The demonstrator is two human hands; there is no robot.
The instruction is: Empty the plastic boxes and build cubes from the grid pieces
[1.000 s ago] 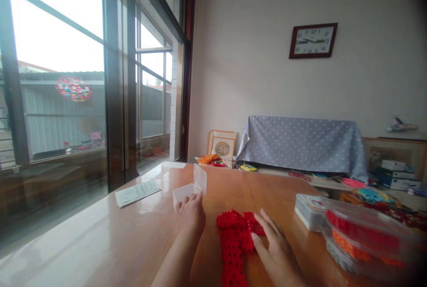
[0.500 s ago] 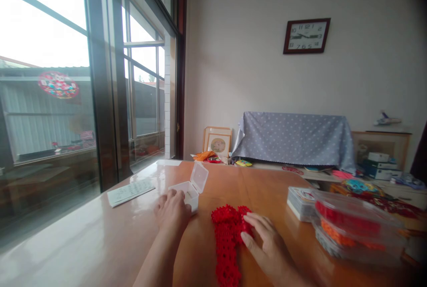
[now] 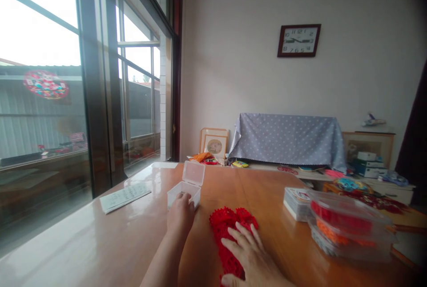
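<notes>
A strip of red interlocking plastic pieces (image 3: 228, 227) lies on the wooden table (image 3: 267, 198) in front of me. My right hand (image 3: 248, 256) rests flat on its near part, fingers spread. My left hand (image 3: 180, 213) lies on the table just left of the strip. Its fingertips touch the near wall of a small clear plastic box (image 3: 185, 189), whose hinged lid stands open.
A printed paper sheet (image 3: 124, 196) lies at the left near the window. At the right stand a card box (image 3: 296, 202) and a clear lidded tub of red and orange pieces (image 3: 347, 231). Beyond the table sits a cloth-covered piece of furniture (image 3: 287, 140).
My right hand slid left and nearer along the red strip and now lies over its near part. My left hand shifted to the front of the clear box. The view turned slightly right.
</notes>
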